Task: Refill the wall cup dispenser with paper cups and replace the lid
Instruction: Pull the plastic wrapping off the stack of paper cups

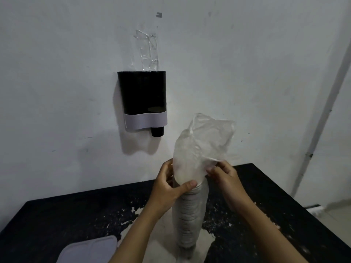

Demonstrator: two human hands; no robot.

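Closest to me, low at the left, the grey lid lies flat on the black counter, well apart from either hand and not yet back on anything.

Next out, the stack of paper cups stands upright on the counter between my forearms, its long axis vertical, wrapped in a clear plastic sleeve. My left hand is clamped around the top of the stack, thumb across the front just under the rim, so those fingers are grasping the cups through the film. My right hand sits just beside the rim on the other side, its fingers pinching the loose edge of the sleeve, which balloons open upward above the stack. I judge this to be the unwrapping step: the sleeve has to come off, or the cups slide up out of it, along that vertical axis.

Farthest, on the white wall, the black cup dispenser hangs above and to the left of the stack. Its top stands open, with a crumpled clear film sticking out of it, and one dark cup pokes from the bottom. The left hand is the nearer one to it, so I expect the lift to go up and leftward.
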